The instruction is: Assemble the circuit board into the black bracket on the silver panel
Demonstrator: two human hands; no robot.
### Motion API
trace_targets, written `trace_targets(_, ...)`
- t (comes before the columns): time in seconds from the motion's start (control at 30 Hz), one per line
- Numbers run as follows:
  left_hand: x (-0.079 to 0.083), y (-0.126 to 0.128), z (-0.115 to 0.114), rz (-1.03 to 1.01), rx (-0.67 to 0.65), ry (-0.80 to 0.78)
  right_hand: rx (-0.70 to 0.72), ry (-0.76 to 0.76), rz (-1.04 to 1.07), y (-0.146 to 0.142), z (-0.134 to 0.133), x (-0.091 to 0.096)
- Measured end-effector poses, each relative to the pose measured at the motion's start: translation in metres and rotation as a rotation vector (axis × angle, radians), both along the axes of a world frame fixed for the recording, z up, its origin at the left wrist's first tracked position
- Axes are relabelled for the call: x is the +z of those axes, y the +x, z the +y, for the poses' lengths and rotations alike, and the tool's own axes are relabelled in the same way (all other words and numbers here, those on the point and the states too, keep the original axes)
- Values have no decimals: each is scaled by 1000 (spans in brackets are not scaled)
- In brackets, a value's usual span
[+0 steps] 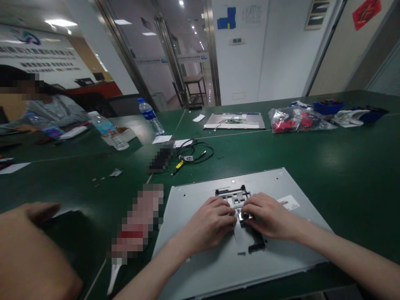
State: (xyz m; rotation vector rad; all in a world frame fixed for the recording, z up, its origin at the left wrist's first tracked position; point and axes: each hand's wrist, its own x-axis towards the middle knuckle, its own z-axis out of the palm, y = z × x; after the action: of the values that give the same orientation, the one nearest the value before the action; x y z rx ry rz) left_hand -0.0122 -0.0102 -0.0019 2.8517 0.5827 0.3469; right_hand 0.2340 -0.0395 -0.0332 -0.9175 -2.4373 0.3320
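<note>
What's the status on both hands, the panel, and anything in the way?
Left hand and right hand at black-and-silver bracket, grip unclear. Bracket on grey panel, panel lying on green table. Only the hands cover bracket.

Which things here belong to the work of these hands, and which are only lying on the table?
Apparently in the work:
bracket under left hand and right hand
grey panel beneath it

Apparently lying about:
labelled cable
blue-capped bottle
clear bag with red contents

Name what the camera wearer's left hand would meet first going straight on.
The left hand would probably meet the black and silver metal bracket first, then the right hand; current contact is hard to judge.
</note>
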Motion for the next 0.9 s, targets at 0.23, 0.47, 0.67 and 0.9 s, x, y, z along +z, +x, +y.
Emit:
trace_targets(0.23,-2,0,-1,-29,1,17,99,106,1,-5,-11,9)
trace_targets(0.47,-3,1,-1,-28,9,9,122,81,-58,-6,-12,9)
trace_targets(0.67,-3,1,-1,-40,9,18,123,67,-70,-5,-10,8)
trace_targets(0.9,-5,3,-1,-36,41,20,161,63,-70,-4,-9,8)
